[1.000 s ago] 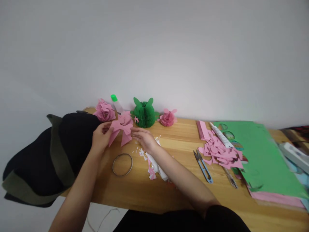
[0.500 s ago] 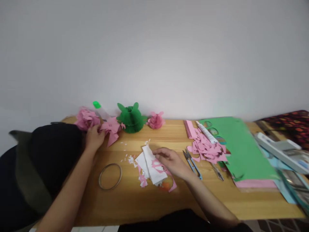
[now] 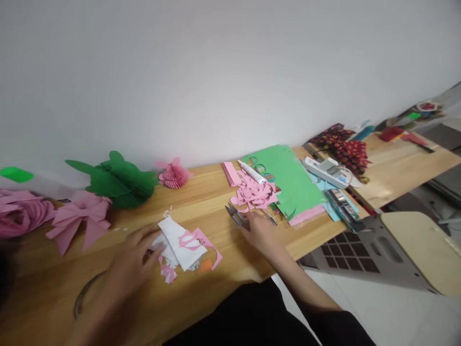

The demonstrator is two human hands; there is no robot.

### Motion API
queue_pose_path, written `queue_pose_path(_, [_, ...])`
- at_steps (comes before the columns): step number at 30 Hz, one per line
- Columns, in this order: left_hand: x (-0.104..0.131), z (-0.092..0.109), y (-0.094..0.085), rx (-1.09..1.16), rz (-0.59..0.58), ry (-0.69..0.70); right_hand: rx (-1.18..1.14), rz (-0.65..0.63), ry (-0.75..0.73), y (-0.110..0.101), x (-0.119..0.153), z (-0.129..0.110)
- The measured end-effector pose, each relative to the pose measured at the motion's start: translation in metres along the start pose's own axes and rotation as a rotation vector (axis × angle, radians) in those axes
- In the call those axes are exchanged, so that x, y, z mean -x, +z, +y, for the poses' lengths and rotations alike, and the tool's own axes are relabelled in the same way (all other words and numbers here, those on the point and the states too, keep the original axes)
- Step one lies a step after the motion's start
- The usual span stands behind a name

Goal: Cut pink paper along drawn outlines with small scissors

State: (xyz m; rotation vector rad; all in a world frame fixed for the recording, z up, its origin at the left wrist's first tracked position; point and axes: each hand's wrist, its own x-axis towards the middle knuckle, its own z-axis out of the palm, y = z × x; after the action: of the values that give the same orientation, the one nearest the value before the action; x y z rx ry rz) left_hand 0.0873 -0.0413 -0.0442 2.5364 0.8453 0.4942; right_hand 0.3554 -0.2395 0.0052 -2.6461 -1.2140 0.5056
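My right hand [image 3: 261,234] is closed over the handle end of the thread snips [image 3: 235,214], whose dark blades point away to the left. My left hand [image 3: 135,259], a little blurred, has curved fingers with a gap at the thumb. It rests at the left edge of a small heap of scraps. Folded white paper [image 3: 182,242] tops that heap, with a pink cut-out strip [image 3: 212,250] lying across it and an orange piece [image 3: 205,265] beside it. A metal ring [image 3: 81,295] lies partly hidden behind my left forearm.
Along the wall stand a pink paper bow [image 3: 81,218], a green honeycomb paper figure [image 3: 120,182] and a smaller pink one [image 3: 175,174]. Rightward lie pink scraps [image 3: 254,192], a white glue tube [image 3: 252,172], green sheets [image 3: 288,178], a power strip [image 3: 326,172] and a tape dispenser [image 3: 344,209].
The view has swung right. My left hand has left the pink paper flower for the scrap heap. My right hand has moved from the white paper onto the snips.
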Motion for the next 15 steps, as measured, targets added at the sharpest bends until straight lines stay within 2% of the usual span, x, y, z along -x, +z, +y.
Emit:
queue_pose_path(3, [-0.006,0.034,0.02,-0.061,-0.056,0.028,0.035,-0.097,-0.026,0.0,0.008,-0.004])
queue_pose_path(5, [-0.009,0.047,0.028,-0.124,-0.048,0.002,0.046,-0.128,-0.036,0.001,0.011,-0.009])
queue_pose_path(10, [-0.001,0.047,0.035,-0.195,0.0,-0.092,-0.024,-0.188,-0.091,0.007,0.015,-0.018])
queue_pose_path(13, [0.007,0.044,0.029,-0.191,0.003,-0.136,-0.113,-0.221,-0.159,0.008,0.015,-0.015])
queue_pose_path(15, [0.005,0.047,0.021,-0.195,0.045,-0.153,-0.181,-0.185,-0.195,0.005,0.011,-0.007])
